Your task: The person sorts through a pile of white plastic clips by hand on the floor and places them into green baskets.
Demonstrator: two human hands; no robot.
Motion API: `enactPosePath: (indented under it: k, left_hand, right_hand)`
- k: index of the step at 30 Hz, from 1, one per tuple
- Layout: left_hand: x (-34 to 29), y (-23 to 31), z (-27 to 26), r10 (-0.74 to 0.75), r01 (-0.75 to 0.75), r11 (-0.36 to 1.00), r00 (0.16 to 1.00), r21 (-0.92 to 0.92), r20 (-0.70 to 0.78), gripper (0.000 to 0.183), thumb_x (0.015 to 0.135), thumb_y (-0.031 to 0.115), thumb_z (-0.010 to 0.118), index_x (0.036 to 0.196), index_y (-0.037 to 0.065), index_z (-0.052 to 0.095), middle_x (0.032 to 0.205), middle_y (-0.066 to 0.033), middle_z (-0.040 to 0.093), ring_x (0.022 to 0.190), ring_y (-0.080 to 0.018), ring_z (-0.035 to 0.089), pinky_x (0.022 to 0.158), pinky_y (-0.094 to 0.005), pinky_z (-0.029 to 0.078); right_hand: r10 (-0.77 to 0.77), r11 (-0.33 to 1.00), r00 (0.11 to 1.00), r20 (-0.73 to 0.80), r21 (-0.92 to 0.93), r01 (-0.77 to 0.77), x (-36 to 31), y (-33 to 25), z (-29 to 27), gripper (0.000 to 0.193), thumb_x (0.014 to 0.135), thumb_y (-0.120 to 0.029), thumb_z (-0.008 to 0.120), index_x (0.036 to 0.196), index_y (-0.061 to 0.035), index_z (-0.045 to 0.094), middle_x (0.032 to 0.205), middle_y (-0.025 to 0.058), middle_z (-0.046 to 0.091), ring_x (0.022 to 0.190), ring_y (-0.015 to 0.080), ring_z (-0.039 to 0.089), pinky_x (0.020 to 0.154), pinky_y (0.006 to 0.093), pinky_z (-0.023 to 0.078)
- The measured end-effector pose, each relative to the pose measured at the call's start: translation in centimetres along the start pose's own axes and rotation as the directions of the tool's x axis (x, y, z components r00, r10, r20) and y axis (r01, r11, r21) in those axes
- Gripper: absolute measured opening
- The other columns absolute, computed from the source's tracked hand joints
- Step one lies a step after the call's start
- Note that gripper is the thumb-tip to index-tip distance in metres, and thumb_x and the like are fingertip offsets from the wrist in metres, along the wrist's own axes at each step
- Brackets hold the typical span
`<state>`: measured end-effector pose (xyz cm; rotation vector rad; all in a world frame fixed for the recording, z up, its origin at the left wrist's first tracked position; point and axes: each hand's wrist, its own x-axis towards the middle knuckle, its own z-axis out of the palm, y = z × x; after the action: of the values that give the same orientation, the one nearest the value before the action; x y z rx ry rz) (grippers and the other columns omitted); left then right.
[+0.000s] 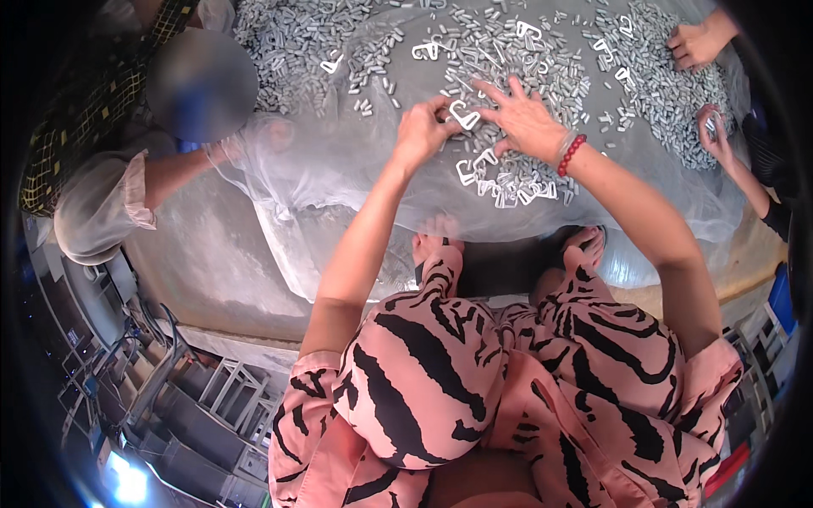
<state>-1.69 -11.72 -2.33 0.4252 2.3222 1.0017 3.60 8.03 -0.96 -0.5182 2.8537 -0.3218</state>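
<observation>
My left hand [423,132] pinches a white plastic hook [464,115] between thumb and fingers, over the plastic sheet. Just right of it is my right hand [527,118], its fingers spread over a heap of small grey cylindrical pieces [542,68]. One of its fingertips comes close to the hook; whether they touch I cannot tell. A red bead bracelet [572,156] circles my right wrist. Nearer to me lies a cluster of white hooks [521,191]. More loose hooks [426,52] are scattered among the grey pieces beyond my hands.
A clear plastic sheet [339,173] covers the work surface. At the left, a person's arm [174,176] reaches in, partly under thin film. Another person's hands [701,44] work at a grey heap [677,110] on the right. My bare feet [439,235] rest at the near edge.
</observation>
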Motion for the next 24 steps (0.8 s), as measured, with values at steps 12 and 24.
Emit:
enactPosePath:
  k: [12,24]
  left_hand:
    - [1.8,2.2,-2.5,-0.085,0.136,0.951,0.978,-0.276,0.191,0.035,0.083,0.036,0.065,0.089,0.001,0.066,0.068,-0.0004,0.060,0.057,-0.0142,0.050,0.055,-0.0253,0.041]
    - [1.1,1.4,-1.4,0.142,0.400,-0.338,0.916,-0.852,0.374,0.017,0.087,0.019,0.062,0.084,0.004,0.055,0.091,-0.0090,0.047,0.068,-0.0109,0.038,0.034,-0.0130,0.031]
  right_hand:
    - [0.442,0.342,0.813,0.379,0.767,-0.544,-0.3,8.5,-6.8,0.041,0.088,-0.010,0.050,0.129,-0.0092,0.045,0.111,0.0175,0.051,0.081,0.0263,0.064,0.061,0.0351,0.055]
    - [0.271,-0.145,0.822,0.501,0.865,-0.480,-2.5,7.5,-5.9,0.035,0.084,-0.009,0.059,0.119,-0.0033,0.054,0.103,0.0060,0.063,0.067,0.0096,0.064,0.055,0.0198,0.050]
